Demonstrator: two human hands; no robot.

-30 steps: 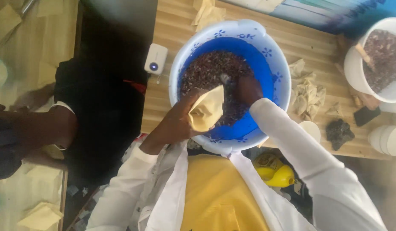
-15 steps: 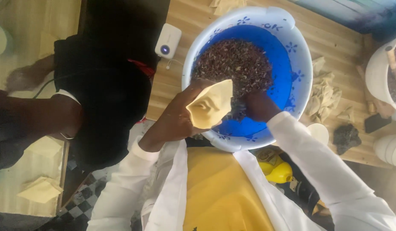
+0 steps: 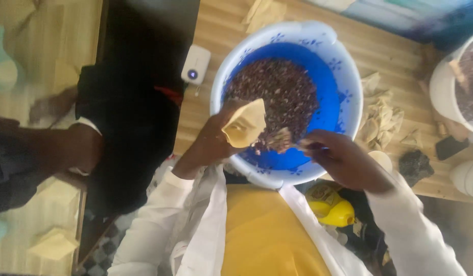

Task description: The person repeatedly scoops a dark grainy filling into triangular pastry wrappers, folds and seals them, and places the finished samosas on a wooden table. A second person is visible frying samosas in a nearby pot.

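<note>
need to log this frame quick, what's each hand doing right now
Left hand: closed, holding a tan folded pastry cone.
Right hand: closed on a spoon of dark filling.

Right of the basin (image 3: pixel 344 71), a white bucket (image 3: pixel 443 87) is cut off by the frame edge. The spoon (image 3: pixel 283 139) over the basin is blurred; its handle is hidden inside the right hand (image 3: pixel 344 161).

We find open room over the far side of the blue basin (image 3: pixel 344 76). Our left hand (image 3: pixel 216 145) and right hand (image 3: pixel 344 161) crowd its near rim, and pale wrappers (image 3: pixel 379 120) lie just beside it.
</note>
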